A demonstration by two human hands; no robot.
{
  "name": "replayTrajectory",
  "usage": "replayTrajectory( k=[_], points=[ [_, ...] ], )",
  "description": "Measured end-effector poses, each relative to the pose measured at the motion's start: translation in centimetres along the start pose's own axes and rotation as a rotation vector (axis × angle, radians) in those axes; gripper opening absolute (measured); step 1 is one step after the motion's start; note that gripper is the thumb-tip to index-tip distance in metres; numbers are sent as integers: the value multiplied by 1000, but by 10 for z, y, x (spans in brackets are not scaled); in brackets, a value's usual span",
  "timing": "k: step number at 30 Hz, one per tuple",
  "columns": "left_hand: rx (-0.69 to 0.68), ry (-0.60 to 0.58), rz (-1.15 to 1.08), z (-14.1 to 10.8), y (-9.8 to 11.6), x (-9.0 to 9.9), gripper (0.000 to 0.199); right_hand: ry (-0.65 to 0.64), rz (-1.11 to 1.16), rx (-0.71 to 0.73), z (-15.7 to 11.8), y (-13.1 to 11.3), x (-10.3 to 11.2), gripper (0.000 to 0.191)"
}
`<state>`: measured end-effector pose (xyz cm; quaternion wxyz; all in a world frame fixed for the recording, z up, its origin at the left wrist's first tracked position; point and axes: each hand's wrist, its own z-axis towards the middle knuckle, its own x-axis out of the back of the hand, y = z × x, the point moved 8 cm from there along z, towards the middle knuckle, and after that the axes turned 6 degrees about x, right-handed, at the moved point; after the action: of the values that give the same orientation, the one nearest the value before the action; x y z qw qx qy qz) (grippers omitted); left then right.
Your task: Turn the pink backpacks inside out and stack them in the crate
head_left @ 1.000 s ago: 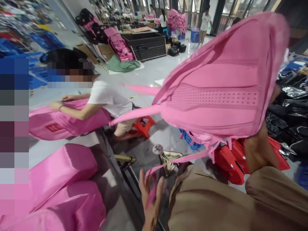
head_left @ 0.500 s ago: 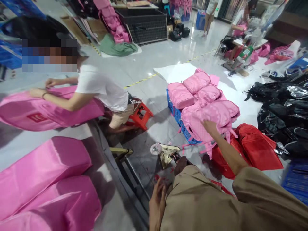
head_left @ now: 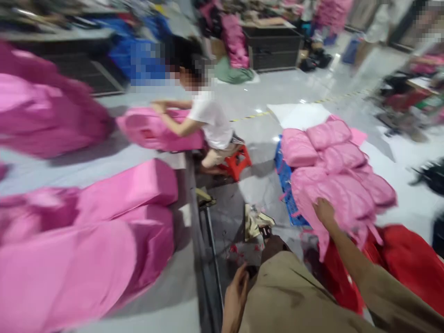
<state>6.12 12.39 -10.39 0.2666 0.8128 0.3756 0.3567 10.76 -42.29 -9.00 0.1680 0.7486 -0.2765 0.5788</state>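
Right hand parked on the top pink backpack of the stack, left hand down by the knee.

The right hand (head_left: pixel 324 212) lies on the near edge of the pink backpack (head_left: pixel 342 199), which sits on top of the pile of pink backpacks (head_left: pixel 322 148) on the blue crate (head_left: pixel 285 178); fingers look laid flat more than clamped, but the shot's blurry so I can't tell if it's really gripping. Left hand (head_left: pixel 236 296) is loosely curled by the tan trousers (head_left: pixel 287 300), holding nothing I can see. Red bags (head_left: pixel 409 249) sit just beside the pile. If you're settling a bag like this, I'd press it square onto the ones below and tuck the dangling straps so it doesn't slide off. A person sits on a red stool (head_left: pixel 237 162) further back, at the table with pink fabric (head_left: pixel 114 217).
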Motion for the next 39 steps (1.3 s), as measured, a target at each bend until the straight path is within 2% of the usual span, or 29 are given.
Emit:
replayTrajectory(
  k=[2, 3, 4, 5, 7, 9, 11, 12, 14, 16, 19, 23, 25, 26, 28, 30, 32, 34, 36, 39],
  points=[
    [-18, 18, 8, -9, 3, -6, 59, 36, 15, 129, -10, -23, -6, 49],
    [-17, 33, 19, -14, 6, -9, 58, 39, 49, 205, -13, -35, -18, 52],
    [-8, 51, 30, -19, 8, -12, 57, 7, 174, 264, -16, -47, -36, 47],
    [6, 70, 36, -25, 9, -15, 57, -67, 297, 345, -18, -62, -59, 41],
    [40, 120, 17, -38, 10, -19, 56, -245, 331, 537, -31, -99, -111, 36],
    [71, 176, -33, -55, 5, -24, 54, -521, 443, 709, -59, -141, -162, 35],
    [119, 241, -89, -76, -5, -29, 52, -672, 483, 845, -91, -182, -189, 36],
    [145, 271, -110, -87, -11, -32, 53, -728, 474, 910, -107, -203, -196, 37],
    [194, 318, -138, -109, -26, -39, 55, -790, 418, 1032, -132, -250, -198, 38],
    [232, 370, -170, -131, -43, -42, 58, -781, 356, 1147, -150, -303, -186, 41],
    [292, 467, -244, -165, -70, -46, 60, -692, 331, 1320, -170, -393, -148, 51],
    [422, 608, -325, -209, -103, -56, 59, -503, 325, 1508, -191, -509, -83, 64],
    [481, 688, -373, -227, -111, -64, 59, -399, 319, 1500, -193, -557, -56, 63],
    [507, 728, -399, -234, -112, -69, 59, -409, 345, 1456, -193, -578, -49, 60],
    [559, 793, -447, -242, -110, -81, 59, -581, 432, 1300, -192, -610, -52, 55],
    [611, 842, -490, -242, -103, -92, 58, -825, 502, 1117, -196, -630, -71, 56],
    [647, 855, -527, -236, -94, -101, 57, -1013, 489, 995, -205, -643, -94, 61],
    [665, 849, -558, -227, -85, -108, 55, -1127, 436, 941, -216, -653, -110, 72],
    [693, 861, -595, -222, -79, -114, 51, -1199, 404, 926, -229, -665, -117, 80],
    [766, 917, -655, -222, -74, -128, 49, -1213, 409, 888, -242, -685, -117, 86]
  ],
)
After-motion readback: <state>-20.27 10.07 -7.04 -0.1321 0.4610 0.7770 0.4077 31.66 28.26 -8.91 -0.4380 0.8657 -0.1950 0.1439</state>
